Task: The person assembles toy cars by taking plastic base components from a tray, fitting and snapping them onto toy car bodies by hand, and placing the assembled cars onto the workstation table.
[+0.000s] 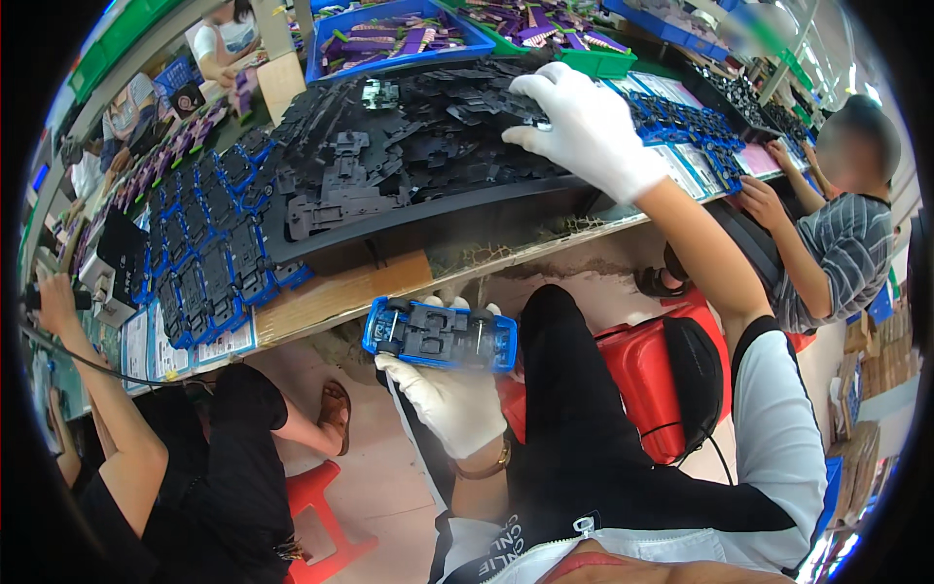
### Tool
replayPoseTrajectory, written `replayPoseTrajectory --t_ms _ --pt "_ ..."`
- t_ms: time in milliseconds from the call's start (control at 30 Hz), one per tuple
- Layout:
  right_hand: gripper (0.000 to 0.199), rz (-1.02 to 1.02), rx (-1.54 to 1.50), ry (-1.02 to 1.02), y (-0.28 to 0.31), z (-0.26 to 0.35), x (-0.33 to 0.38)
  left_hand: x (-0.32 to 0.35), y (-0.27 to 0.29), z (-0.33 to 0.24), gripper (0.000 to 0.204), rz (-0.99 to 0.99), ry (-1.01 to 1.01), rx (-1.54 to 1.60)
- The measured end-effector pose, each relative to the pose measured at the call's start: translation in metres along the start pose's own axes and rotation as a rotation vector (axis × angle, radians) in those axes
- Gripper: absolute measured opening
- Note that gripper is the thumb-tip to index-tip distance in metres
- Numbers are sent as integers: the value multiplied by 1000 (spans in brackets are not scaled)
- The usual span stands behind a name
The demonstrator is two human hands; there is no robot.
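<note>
Under bench: L hand [449,394] w/ blue plastic chassis [440,336]

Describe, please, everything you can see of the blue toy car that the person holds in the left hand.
The blue toy car lies upside down and level, so its underside faces the camera. A black base plate, plastic by its look, fills a glossy blue body shell. Black wheels sit near both ends, with thin metal axles showing. The gloved left hand grips it from below, fingertips curling over its far edge. It hangs in the air before the wooden table edge, above the person's lap, touching nothing else.
</note>
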State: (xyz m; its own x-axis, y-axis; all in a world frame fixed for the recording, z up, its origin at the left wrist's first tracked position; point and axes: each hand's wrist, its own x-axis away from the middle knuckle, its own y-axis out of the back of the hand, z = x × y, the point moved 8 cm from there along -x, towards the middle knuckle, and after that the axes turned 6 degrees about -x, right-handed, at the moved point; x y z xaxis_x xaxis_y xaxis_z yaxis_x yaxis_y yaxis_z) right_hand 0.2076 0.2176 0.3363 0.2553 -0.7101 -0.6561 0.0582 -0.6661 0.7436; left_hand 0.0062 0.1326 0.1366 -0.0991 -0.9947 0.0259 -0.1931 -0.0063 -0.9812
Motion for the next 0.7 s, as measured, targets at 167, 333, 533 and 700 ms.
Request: replayPoseTrajectory --t_ms 167,333,533,700 --pt "31 165 175 -115 -51 -36 -17 -6 6 -2 68 21 37 40" --pt "22 -83 -147 -210 0 -28 -22 -8 16 -14 69 31 17 -29" --pt "36 -151 -1090 -559 6 -48 -2 -8 13 -10 68 -23 43 14" --pt "44 26 -1362 -709 -50 -34 25 -3 7 -4 70 -5 68 -1"
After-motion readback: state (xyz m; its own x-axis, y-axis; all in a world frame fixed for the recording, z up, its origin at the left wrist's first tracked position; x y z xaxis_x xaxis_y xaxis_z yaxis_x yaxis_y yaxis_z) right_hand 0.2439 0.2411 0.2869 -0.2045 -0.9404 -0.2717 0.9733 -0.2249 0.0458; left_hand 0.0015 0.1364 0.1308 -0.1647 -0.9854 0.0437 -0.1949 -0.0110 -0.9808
